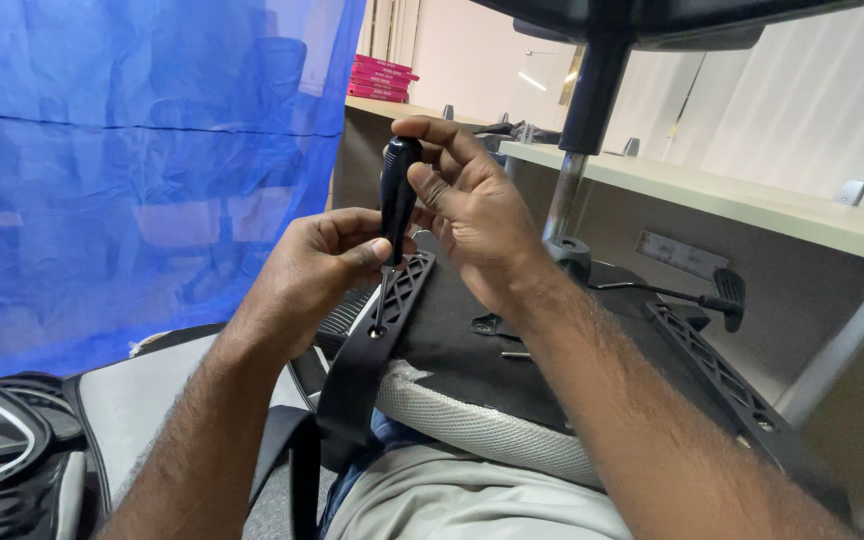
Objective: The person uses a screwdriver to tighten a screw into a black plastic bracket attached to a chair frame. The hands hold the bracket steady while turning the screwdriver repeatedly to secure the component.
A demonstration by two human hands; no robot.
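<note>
An upturned office chair seat (472,350) lies across my lap, its black underside facing up. A black armrest bracket (377,330) with a ribbed slotted plate runs along its left edge. My right hand (472,205) grips the black handle of a screwdriver (397,190) held upright, with its tip set in a hole of the bracket. My left hand (317,265) pinches the screwdriver's shaft just above the bracket and steadies it.
The chair's gas column (582,110) rises at the top right, with a lever (697,295) sticking out to the right. A blue tarp (132,170) hangs on the left. A pale desk top (752,200) crosses behind. Red boxes (382,78) are stacked far back. Another chair part (12,450) lies lower left.
</note>
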